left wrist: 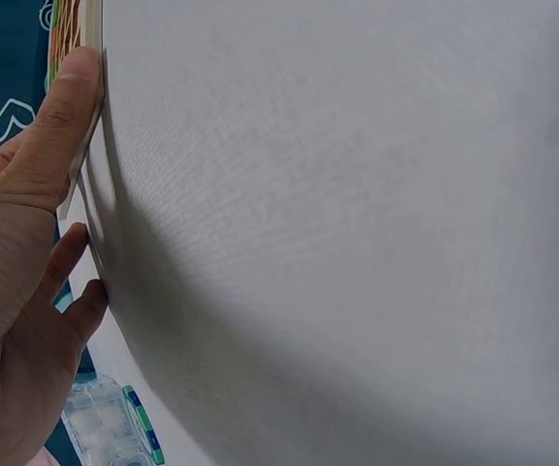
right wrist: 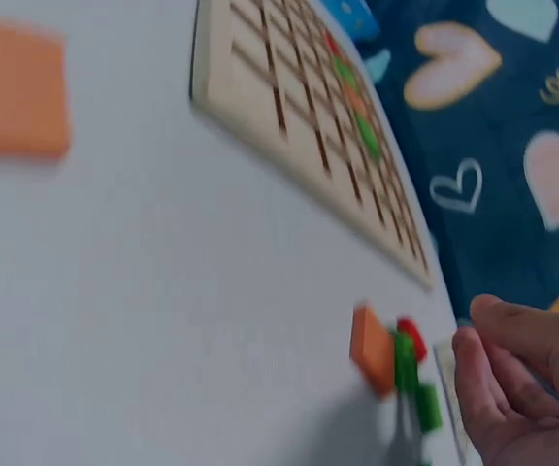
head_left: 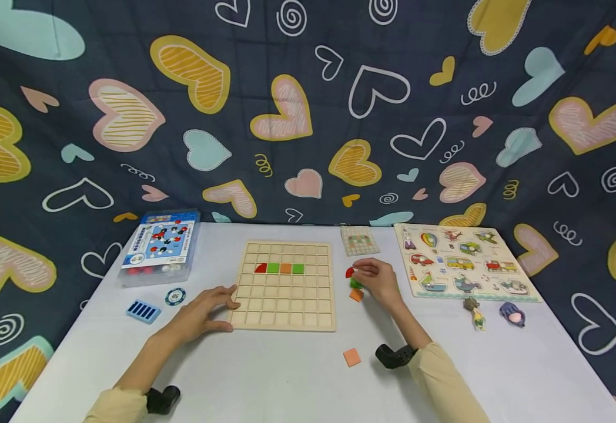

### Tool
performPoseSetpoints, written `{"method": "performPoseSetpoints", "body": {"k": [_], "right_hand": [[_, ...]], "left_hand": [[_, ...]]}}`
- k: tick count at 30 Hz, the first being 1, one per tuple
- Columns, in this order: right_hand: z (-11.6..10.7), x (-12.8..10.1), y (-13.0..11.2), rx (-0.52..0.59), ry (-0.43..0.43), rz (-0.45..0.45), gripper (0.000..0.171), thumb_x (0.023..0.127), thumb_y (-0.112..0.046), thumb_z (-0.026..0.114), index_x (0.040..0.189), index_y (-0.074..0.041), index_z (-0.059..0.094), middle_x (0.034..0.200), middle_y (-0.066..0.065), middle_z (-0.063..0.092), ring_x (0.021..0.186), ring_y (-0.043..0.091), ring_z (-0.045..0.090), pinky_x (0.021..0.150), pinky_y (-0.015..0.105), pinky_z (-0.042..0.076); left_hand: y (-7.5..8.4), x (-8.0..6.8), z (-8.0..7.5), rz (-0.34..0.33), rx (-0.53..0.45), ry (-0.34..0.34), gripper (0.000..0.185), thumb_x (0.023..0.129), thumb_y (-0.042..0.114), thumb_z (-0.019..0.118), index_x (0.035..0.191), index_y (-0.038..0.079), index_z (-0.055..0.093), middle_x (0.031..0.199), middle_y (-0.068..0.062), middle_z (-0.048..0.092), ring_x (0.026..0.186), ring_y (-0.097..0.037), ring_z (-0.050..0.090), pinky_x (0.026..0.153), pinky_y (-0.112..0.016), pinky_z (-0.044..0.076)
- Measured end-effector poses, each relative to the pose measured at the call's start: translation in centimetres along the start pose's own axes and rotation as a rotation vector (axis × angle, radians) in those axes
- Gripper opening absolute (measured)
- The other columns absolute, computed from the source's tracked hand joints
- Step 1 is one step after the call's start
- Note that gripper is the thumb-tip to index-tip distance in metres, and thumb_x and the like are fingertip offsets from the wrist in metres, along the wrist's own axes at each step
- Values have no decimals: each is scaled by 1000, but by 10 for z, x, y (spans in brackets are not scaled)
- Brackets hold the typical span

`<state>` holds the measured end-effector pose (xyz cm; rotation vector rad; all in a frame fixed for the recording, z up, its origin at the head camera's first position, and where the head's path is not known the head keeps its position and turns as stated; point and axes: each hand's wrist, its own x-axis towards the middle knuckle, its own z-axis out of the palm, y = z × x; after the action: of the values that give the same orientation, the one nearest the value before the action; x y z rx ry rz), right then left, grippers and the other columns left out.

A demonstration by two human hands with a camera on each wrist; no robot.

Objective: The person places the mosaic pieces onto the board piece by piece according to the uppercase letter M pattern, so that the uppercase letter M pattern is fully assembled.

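- The wooden grid board (head_left: 281,305) lies flat, a row of red, green, orange and green tiles (head_left: 285,268) set toward its far side.
- At the board's left edge rests the left hand (head_left: 202,311), fingers loosely extended; a careless push could jolt the row.
- Just right of the board, the right hand (head_left: 377,282) is at clustered loose tiles (head_left: 357,295); I can't tell whether it pinches one. Crowded fingertips might scatter them.
- Nearer than the board, the orange square tile (head_left: 352,357) risks a sleeve's brush.

Both forearms (head_left: 149,358) (head_left: 414,330) are slanting forward and inward. Left hand (head_left: 202,310) is resting low, thumb (head_left: 217,326) sitting apart from fingers (head_left: 218,293). Right hand (head_left: 379,282) is angling inward, fingers bending slightly.
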<state>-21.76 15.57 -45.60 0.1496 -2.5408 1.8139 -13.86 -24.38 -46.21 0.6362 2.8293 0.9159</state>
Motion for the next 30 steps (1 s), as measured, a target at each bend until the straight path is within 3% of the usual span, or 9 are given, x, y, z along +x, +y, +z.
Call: {"method": "performPoseSetpoints", "body": {"k": [11, 19, 30], "right_hand": [[-14, 11, 10, -91, -33, 23, 26, 85, 3, 69, 109, 9, 63, 104, 24, 68, 95, 33, 67, 73, 17, 53], [-7, 19, 4, -172, -77, 6, 24, 84, 4, 68, 107, 9, 63, 103, 25, 68, 92, 34, 68, 80, 37, 56], [1, 26, -2, -283, -171, -13, 26, 81, 8, 70, 107, 7, 65, 102, 20, 70, 89, 30, 68, 77, 34, 57]], "left_hand": [[0, -2, -2, 1, -14, -5, 33, 75, 27, 80, 104, 19, 67, 146, -17, 42, 132, -46, 34, 100, -67, 32], [-2, -1, 0, -22, -6, -8, 33, 74, 28, 80, 104, 20, 67, 147, -15, 41, 134, -45, 32, 99, -70, 31], [-1, 0, -1, -20, -11, -15, 32, 75, 27, 80, 103, 20, 67, 147, -15, 42, 133, -44, 34, 99, -68, 32]]}}
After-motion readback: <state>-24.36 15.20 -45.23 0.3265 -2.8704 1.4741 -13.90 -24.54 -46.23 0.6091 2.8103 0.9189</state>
